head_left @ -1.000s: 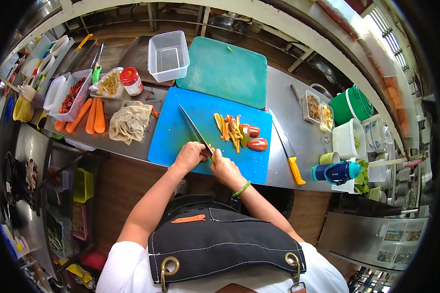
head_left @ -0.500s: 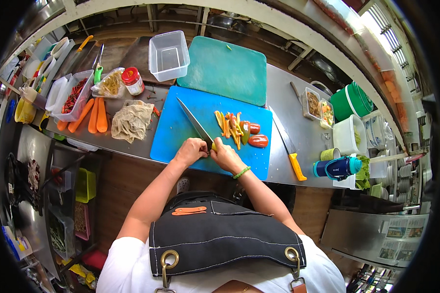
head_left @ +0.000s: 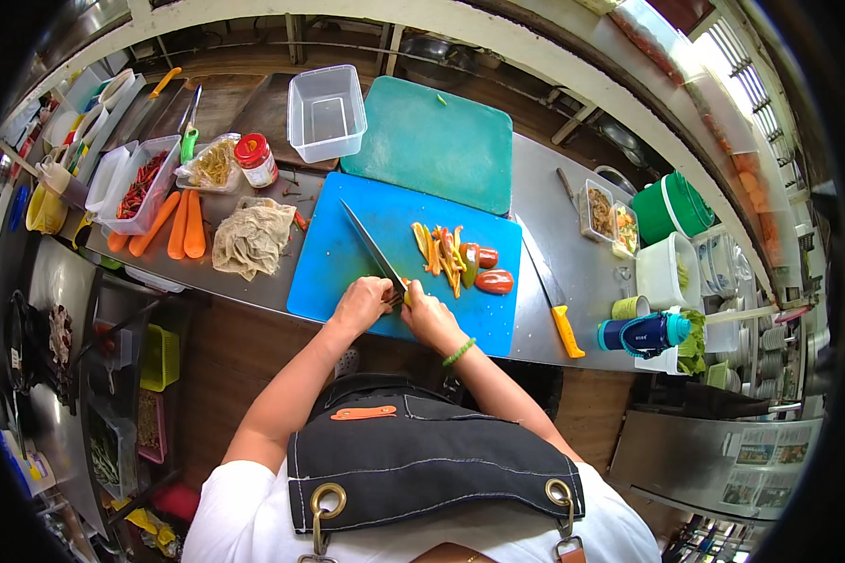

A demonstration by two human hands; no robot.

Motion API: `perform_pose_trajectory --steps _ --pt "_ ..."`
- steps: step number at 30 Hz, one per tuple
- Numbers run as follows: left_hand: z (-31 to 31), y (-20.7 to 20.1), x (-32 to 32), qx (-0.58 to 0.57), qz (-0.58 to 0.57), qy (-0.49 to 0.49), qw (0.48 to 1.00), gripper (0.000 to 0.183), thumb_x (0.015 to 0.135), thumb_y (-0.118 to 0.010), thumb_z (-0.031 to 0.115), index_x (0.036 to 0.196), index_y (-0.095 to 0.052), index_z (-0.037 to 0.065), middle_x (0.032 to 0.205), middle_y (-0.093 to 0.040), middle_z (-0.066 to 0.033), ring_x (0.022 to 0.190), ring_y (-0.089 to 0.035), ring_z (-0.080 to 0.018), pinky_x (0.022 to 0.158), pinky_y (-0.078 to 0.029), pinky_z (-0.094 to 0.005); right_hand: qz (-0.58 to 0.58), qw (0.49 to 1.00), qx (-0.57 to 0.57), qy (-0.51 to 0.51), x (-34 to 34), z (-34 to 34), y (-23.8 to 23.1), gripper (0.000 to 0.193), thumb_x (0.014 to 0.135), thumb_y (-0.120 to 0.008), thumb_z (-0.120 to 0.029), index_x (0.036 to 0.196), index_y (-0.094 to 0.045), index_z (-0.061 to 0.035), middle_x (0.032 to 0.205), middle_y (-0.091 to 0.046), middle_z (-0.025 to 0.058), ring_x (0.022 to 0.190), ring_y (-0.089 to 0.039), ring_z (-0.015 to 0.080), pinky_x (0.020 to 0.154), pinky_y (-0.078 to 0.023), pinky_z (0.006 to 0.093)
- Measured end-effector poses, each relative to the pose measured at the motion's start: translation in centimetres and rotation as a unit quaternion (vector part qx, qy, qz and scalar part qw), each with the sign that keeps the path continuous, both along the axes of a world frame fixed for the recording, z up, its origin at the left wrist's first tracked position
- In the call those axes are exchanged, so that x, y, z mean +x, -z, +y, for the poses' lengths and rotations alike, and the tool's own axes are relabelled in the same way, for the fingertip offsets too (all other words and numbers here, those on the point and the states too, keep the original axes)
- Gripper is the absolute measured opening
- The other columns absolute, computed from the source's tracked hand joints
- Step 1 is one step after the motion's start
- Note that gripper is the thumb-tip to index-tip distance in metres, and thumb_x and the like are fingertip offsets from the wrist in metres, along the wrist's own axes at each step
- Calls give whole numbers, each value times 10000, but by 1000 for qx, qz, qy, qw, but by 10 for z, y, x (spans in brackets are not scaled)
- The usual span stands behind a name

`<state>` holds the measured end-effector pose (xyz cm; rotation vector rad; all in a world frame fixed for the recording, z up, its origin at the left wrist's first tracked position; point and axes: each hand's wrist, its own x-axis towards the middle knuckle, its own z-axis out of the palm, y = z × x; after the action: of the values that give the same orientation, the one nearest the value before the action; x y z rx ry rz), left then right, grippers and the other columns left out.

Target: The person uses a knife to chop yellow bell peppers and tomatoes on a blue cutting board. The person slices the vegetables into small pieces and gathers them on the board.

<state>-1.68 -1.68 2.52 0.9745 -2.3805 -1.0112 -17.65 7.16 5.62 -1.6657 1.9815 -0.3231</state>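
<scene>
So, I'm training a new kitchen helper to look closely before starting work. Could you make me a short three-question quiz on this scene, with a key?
1. Short answer: Which of the person's hands holds the knife that reaches over the blue board?

2. True or false: A crumpled cloth lies to the left of the blue board.

3. Multiple choice: What colour is the far board, just beyond the blue one?
A) White
B) Green
C) Red

Key:
1. The right hand.
2. True.
3. B.
</scene>
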Motion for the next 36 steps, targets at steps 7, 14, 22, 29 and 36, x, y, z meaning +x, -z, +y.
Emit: perform_pose_trajectory --steps 7,14,22,29,36 --pt "0 2 4 3 12 -15 1000 261 668 -828 51 853 -651 5 824 -674 -168 806 -671 -354 726 -532 -428 38 999 23 14 17 7 -18 243 948 -529 -213 1114 -445 -56 848 -688 288 808 -675 498 703 -538 602" --pt "2 1 4 -8 32 -4 999 222 689 -797 17 868 -665 5 836 -679 -170 798 -677 -348 717 -538 -421 15 1000 5 -8 8 -15 -12 285 949 -546 -231 1130 -420 -52 855 -666 317 819 -638 542 724 -507 634" --pt "2 1 4 17 90 -1 996 209 700 -792 28 834 -635 0 830 -667 -177 788 -662 -365 703 -527 -437 21 1000 1 -3 16 -12 -6 383 948 -555 -224 1247 -404 -39 859 -671 311 809 -641 531 714 -511 620" --pt "9 -4 9 27 90 -17 995 208 717 -779 20 844 -614 6 826 -660 -160 798 -656 -367 711 -526 -436 0 999 34 25 23 9 -15 408 946 -566 -234 1257 -399 -30 887 -666 324 832 -634 547 732 -503 629" --pt "13 -6 14 -60 60 -6 996 272 682 -825 68 865 -634 1 890 -655 -150 933 -628 -350 854 -512 -439 9 1000 12 -23 11 -14 -26 334 963 -561 -224 1196 -415 -34 902 -671 298 855 -638 519 708 -506 602"
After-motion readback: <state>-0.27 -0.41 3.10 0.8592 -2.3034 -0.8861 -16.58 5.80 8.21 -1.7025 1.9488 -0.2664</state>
